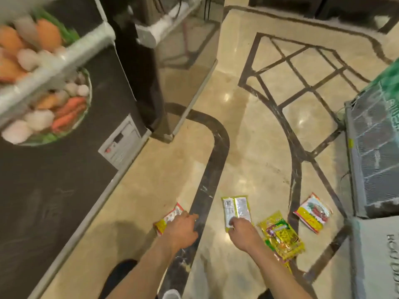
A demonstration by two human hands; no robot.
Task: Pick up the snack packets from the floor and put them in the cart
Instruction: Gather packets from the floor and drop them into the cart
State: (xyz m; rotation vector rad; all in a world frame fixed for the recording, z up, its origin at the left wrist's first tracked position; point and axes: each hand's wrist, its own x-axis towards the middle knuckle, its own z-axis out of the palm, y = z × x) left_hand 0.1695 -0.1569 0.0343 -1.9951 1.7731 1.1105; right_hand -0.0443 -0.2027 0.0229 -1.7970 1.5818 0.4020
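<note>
1. Polished beige marble floor, crossed by dark inlaid bands, is spreading across the view and reflecting ceiling lights.
2. Along the left, a dark cabinet is showing a printed picture of carrots and other food, with a small white control panel low on its side.
3. At the right edge, the grey mesh-sided cart is standing on the floor, well apart from both hands.
4. The left hand is lying over a red and yellow packet beside a dark band, its forefinger stretching forward and the fingers looking fairly straight.
5. The right hand is touching the near end of a green-edged packet that is lying silver side up; its fingertips are bending down onto the wrapper, but blur is hiding whether they are pinching it.
6. Just right of that hand, a yellow packet is resting flat on the floor.
7. Farther right, near the cart's base, another red and yellow packet is lying tilted on the marble.
</note>
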